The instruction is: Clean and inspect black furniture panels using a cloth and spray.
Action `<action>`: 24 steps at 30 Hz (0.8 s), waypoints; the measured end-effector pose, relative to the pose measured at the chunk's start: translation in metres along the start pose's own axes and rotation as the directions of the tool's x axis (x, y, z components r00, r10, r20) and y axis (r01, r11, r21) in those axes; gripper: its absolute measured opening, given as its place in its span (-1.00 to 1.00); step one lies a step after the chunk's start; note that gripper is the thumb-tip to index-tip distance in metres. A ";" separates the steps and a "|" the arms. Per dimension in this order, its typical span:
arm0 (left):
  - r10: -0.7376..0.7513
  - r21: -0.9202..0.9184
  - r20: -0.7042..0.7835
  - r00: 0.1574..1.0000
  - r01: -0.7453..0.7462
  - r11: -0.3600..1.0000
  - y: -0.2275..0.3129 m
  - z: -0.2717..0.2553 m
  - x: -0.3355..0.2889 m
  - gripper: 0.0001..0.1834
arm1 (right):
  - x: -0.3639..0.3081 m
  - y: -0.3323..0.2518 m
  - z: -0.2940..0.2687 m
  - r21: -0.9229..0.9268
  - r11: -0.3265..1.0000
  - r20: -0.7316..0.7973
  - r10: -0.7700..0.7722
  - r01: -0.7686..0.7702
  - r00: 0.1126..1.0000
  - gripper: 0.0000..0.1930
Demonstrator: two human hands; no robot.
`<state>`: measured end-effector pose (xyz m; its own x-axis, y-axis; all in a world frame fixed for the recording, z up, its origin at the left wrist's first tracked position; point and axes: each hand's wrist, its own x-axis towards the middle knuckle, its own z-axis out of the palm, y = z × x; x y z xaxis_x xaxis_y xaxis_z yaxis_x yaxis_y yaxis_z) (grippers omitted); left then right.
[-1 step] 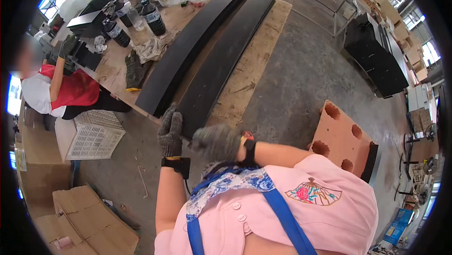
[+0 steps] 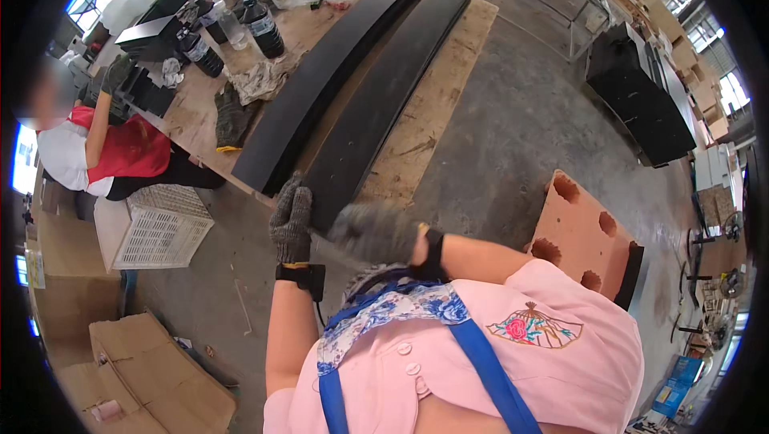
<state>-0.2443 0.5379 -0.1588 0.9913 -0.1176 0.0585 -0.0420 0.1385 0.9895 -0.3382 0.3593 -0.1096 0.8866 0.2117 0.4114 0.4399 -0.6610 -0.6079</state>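
Grey knit gloves cover both hands: the left hand [image 2: 291, 218] lies flat, fingers pressed together, against the near end of one long curved black panel [image 2: 376, 106], while the blurred right hand [image 2: 373, 234] sits just beside it at that same end, its grip impossible to tell. To do this well, the person would probably keep both palms square on that end. Two such panels lie side by side on the wooden bench [image 2: 432, 106] ahead of the hands, and at least three dark bottles [image 2: 263, 27] stand far beyond the left hand.
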 end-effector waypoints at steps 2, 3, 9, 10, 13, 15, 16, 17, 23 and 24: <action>0.003 -0.065 0.009 1.000 -0.003 0.998 -0.003 0.003 0.003 -0.67 | 0.006 0.014 -0.035 0.104 0.981 -0.101 0.176 -0.166 0.979 -0.85; -0.014 -0.045 -0.009 1.000 0.013 0.999 0.001 0.005 0.002 -0.66 | 0.012 0.020 -0.055 0.296 0.923 -0.112 0.288 -0.245 0.951 -0.83; -0.023 -0.085 0.003 1.000 0.023 0.996 -0.003 0.005 0.004 -0.65 | 0.045 0.079 -0.102 0.771 0.142 0.207 0.866 -0.621 0.455 -0.66; -0.036 -0.094 0.002 0.999 0.036 0.995 -0.004 0.004 0.003 -0.65 | 0.047 0.081 -0.101 0.845 0.058 0.240 0.848 -0.532 0.473 -0.66; 0.002 -0.045 0.001 1.000 -0.002 0.999 -0.003 0.002 0.004 -0.67 | 0.042 0.091 -0.091 0.914 -0.010 0.238 0.824 -0.406 0.514 -0.68; 0.015 -0.054 0.004 1.000 -0.015 0.998 -0.006 0.002 0.004 -0.67 | 0.040 0.095 -0.087 0.926 0.011 0.208 0.820 -0.378 0.534 -0.69; 0.026 -0.058 0.007 1.000 -0.026 0.998 -0.009 0.001 0.005 -0.68 | 0.040 0.096 -0.088 0.912 0.004 0.235 0.814 -0.410 0.532 -0.69; 0.029 -0.062 0.004 1.000 -0.029 0.998 -0.011 0.000 0.006 -0.68 | 0.040 0.098 -0.090 0.897 -0.002 0.261 0.808 -0.441 0.529 -0.69; 0.063 -0.031 0.013 0.998 -0.063 0.998 -0.010 -0.002 0.004 -0.69 | 0.049 0.090 -0.110 0.803 0.294 0.081 0.807 -0.518 0.584 -0.68; 0.023 -0.052 0.020 1.000 -0.022 0.998 -0.005 0.000 0.002 -0.67 | 0.052 0.088 -0.113 0.803 0.294 0.082 0.807 -0.519 0.584 -0.68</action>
<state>-0.2420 0.5366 -0.1637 0.9873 -0.1344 0.0844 -0.0576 0.1919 0.9797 -0.2692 0.2303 -0.0650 0.8850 -0.3508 -0.3062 -0.2155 0.2743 -0.9372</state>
